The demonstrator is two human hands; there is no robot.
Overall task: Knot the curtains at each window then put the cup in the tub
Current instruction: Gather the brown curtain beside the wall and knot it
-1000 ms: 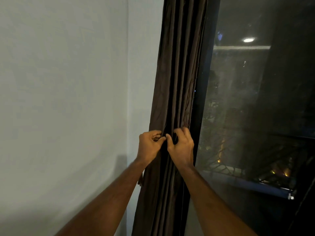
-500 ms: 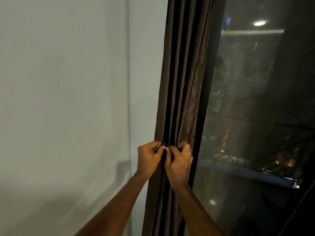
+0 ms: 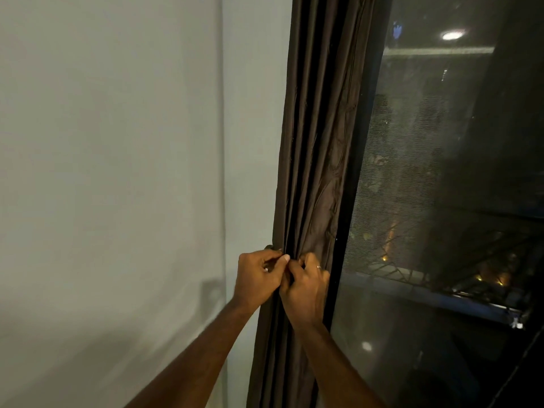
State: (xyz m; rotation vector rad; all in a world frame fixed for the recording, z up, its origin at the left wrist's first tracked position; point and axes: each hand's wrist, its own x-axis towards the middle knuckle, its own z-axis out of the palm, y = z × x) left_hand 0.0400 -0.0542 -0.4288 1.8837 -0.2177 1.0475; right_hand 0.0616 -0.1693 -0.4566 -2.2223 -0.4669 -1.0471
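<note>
bare forearms, ring (image 3: 318, 267) on right hand (image 3: 304, 293)

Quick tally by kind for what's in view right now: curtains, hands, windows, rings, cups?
Dark brown pleated fabric curtain: 1
Bare hands, left hand and right hand, both with a grip on the curtain folds: 2
Dark glass window: 1
Thin silver ring: 1
Cups: 0
Total: 5

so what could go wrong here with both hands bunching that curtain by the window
1. The left hand and right hand pinch only a few folds of the brown curtain; the outer pleats may slip free, likely leaving a loose knot.
2. The curtain hangs against the window; a hard downward pull could strain its hanging, which is out of view.
</note>
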